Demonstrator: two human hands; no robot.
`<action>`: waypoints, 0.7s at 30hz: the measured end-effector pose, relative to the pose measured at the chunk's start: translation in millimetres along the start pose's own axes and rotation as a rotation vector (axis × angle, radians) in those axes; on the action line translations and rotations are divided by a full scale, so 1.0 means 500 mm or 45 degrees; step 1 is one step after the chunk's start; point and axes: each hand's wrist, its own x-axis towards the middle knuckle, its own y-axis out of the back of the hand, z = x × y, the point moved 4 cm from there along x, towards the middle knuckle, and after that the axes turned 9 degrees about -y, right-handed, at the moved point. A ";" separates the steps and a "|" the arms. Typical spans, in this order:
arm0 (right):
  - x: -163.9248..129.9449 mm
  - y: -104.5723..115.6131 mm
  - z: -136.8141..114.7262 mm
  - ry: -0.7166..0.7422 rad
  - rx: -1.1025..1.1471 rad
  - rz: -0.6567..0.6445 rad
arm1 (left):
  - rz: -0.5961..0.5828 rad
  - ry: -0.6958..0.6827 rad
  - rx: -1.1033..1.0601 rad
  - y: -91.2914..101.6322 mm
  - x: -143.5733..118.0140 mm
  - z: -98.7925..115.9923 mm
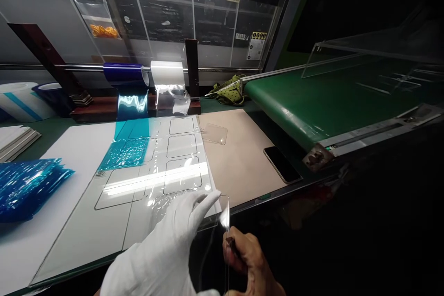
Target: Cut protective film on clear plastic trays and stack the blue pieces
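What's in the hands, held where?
A clear pane: gloved left hand at its left edge, bare right hand pinching the lower right edge.

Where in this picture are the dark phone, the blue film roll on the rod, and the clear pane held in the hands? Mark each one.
dark phone [281, 163], head view, middle of its screen.
blue film roll [125, 74], head view, middle of the roll's face.
clear pane [225, 215], head view, its bright right edge.
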 end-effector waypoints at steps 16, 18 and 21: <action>0.258 0.187 0.041 -0.016 -1.456 0.273 | -0.035 0.668 -1.749 0.022 -0.095 -0.046; 0.268 0.177 0.038 0.034 -1.484 0.247 | 0.023 0.707 -1.992 0.007 -0.102 -0.051; 0.243 0.128 -0.017 0.240 -1.448 0.210 | 0.218 0.781 -2.496 -0.014 -0.099 -0.063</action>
